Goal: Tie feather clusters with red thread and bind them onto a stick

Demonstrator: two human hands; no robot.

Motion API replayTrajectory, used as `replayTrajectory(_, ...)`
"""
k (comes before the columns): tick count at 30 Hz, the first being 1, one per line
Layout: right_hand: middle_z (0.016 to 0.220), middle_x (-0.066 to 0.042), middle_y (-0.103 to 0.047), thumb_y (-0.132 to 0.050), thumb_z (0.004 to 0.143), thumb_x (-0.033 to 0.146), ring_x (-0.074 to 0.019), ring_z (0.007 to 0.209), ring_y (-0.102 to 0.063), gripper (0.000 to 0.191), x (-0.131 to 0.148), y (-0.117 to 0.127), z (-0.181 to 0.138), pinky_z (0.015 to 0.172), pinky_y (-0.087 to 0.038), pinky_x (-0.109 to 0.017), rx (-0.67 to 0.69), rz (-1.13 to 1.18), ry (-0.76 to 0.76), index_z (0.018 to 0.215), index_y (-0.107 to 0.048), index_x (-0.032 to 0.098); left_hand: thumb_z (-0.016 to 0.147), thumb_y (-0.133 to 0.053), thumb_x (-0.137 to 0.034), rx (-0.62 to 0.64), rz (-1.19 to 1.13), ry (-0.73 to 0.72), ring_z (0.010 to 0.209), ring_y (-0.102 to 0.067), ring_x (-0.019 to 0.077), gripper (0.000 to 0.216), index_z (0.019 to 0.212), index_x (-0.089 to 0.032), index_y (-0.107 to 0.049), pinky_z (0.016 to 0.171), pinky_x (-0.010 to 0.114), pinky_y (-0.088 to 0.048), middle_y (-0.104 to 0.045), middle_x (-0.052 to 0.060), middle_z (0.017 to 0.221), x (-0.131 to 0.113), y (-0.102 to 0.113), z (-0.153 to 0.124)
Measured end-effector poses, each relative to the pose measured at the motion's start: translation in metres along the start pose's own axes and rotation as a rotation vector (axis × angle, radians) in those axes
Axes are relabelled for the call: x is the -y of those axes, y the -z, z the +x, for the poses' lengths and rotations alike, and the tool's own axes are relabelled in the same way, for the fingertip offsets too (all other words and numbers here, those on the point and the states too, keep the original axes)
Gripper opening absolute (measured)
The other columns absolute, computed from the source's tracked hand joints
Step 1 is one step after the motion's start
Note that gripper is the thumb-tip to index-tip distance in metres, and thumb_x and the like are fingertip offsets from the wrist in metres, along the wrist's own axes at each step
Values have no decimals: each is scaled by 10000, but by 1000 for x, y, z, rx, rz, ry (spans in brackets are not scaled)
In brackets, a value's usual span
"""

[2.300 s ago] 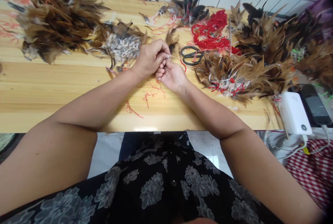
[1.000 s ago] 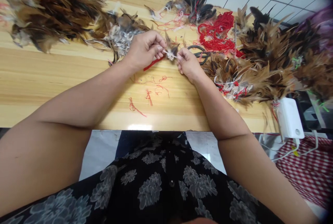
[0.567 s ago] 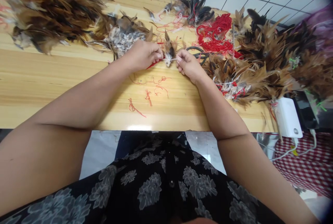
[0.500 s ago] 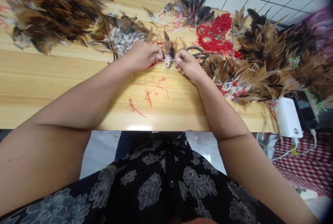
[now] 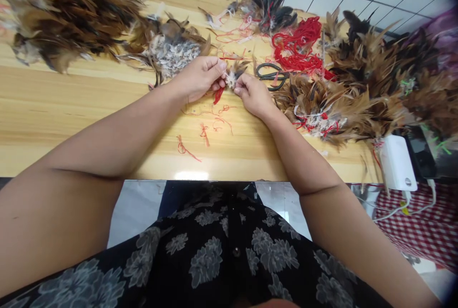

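Observation:
A small feather bundle [image 5: 232, 78] with a pale fluffy base and brown tips lies between my two hands, just above the wooden table. My left hand [image 5: 204, 78] is closed at its left side, thumb uppermost. Red yarn [image 5: 218, 95] hangs from under those fingers. At the bundle's right side, my right hand [image 5: 253, 94] pinches with thumb and forefinger against the feathers. Any thin thread between the fingertips is too fine to make out. Black-handled scissors [image 5: 271, 77] lie just beyond my right hand.
Large brown feather heaps lie at left [image 5: 71, 17] and right [image 5: 372, 84]. A grey-white feather bunch [image 5: 175, 53] sits behind my left hand. There is a red yarn skein [image 5: 298, 46], some red thread scraps [image 5: 203, 134], and a white power bank [image 5: 398, 162] at the right edge.
My hands had a pale thread stretched across the bundle; now they are closer in. The feather tips have tipped from upright toward the right, and the red yarn hangs lower.

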State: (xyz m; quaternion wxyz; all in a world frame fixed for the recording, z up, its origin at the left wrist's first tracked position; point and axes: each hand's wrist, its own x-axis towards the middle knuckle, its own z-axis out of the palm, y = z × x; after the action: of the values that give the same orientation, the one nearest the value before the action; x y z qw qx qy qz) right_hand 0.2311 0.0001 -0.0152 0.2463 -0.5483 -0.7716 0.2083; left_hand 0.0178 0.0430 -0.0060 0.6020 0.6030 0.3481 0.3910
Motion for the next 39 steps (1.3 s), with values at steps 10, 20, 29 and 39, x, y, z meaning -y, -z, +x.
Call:
replayTrajectory(10,1111,-91,-809,-734,1084,448,-286,1106,-731,249,17,10,-6,1034,-537,-412,98,-16,3,989,-757,219,1143,-846,-506,30,-39,-28,731,-585,172,482,825,-232,-609,721,314,-482,-647,20,742,-2,0,-4)
replayTrajectory(20,1028,-70,-779,-544,1193,447,-279,1092,-711,406,15,10,-7,1062,-553,-426,5,91,-70,880,-692,235,1205,-781,-457,24,-13,52,631,-558,147,545,743,-193,-665,604,281,-413,-648,40,693,-15,16,-5)
replayTrajectory(29,1019,-107,-804,-578,1149,667,-306,1126,-718,509,6,5,-12,999,-557,-399,26,34,10,884,-684,245,1220,-738,-289,11,-330,179,573,-614,86,539,727,-157,-566,544,173,-483,-700,45,800,-34,-18,-14)
replayTrajectory(39,741,3,-549,-361,1049,1013,-174,775,-564,822,22,8,-13,863,-520,-341,-28,393,-25,818,-580,255,1245,-628,-184,18,-297,165,515,-544,85,515,734,-165,-572,520,176,-457,-566,2,694,-36,-25,-16)
